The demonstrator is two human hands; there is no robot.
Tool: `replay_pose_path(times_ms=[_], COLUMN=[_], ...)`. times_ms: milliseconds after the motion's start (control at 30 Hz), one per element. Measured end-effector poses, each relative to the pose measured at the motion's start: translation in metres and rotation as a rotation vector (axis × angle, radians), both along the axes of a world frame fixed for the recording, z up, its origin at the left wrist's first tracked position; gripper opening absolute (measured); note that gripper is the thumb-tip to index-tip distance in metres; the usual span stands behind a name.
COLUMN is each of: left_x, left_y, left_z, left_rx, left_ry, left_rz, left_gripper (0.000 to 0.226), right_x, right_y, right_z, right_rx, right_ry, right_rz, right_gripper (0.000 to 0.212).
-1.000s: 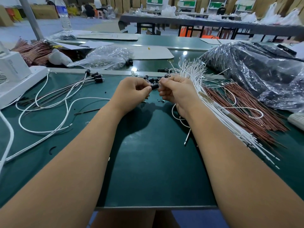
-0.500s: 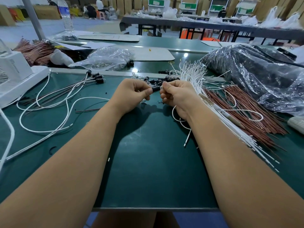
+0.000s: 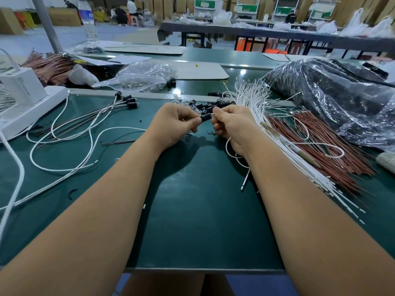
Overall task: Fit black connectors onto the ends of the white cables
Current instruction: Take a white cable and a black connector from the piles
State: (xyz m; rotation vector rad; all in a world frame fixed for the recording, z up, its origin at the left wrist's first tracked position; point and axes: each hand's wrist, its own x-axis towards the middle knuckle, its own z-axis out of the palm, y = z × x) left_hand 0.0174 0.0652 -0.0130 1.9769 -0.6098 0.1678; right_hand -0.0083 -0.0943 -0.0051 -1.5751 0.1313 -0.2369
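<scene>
Black connector (image 3: 205, 117) pinched between left hand (image 3: 173, 124); right hand (image 3: 232, 124).

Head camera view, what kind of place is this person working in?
Probably a factory assembly floor. The green workbench holds a bundle of white cables and loose black connectors, and rows of long work tables and stacked cardboard boxes stand behind.

No legible text anywhere; water bottle (image 3: 88, 20) at far left edge of the bench (image 3: 192, 210) has a blue label with white marks, too blurred to read; white box (image 3: 20, 86) at left edge shows faint grey lettering on its side, unreadable; green-and-white signs (image 3: 204, 4) on racks in the background, characters too small to make out.
</scene>
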Motion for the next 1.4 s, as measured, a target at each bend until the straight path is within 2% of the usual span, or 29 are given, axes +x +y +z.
replay_pose_path(times_ms=[167,400,633,967,1200,1400], left_x=[-0.0011,-0.0035,-0.0012,-0.0040,-0.0009,0.0013], left_y=[-0.0018,-0.0040,-0.0033,-0.0047,-0.0062,-0.0072], left_z=[-0.0003,0.0011,0.0008,0.0012,0.0001,0.0000], left_rx=[0.033,0.023,-0.027,0.017,0.010,0.011], left_ry=[-0.075,-0.118,-0.076,-0.085,-0.060,-0.035], left_rz=[0.066,0.096,0.071,0.100,0.083,0.080], left_gripper=[0.013,0.008,0.009,0.008,0.010,0.010], right_x=[0.0010,-0.0011,-0.0034,-0.0042,-0.0006,0.0006], right_y=[0.0016,0.0021,0.0009,0.0036,0.0045,0.0037], right_z=[0.0011,0.0041,0.0051,0.0049,0.0029,0.0003], right_rx=[-0.045,-0.036,-0.106,-0.160,-0.043,-0.019], right_ry=[0.024,0.031,0.005,-0.009,0.008,-0.047], right_rz=[-0.023,-0.015,0.038,0.027,0.035,0.024], right_gripper=[0.024,0.030,0.025,0.028,0.020,0.019])
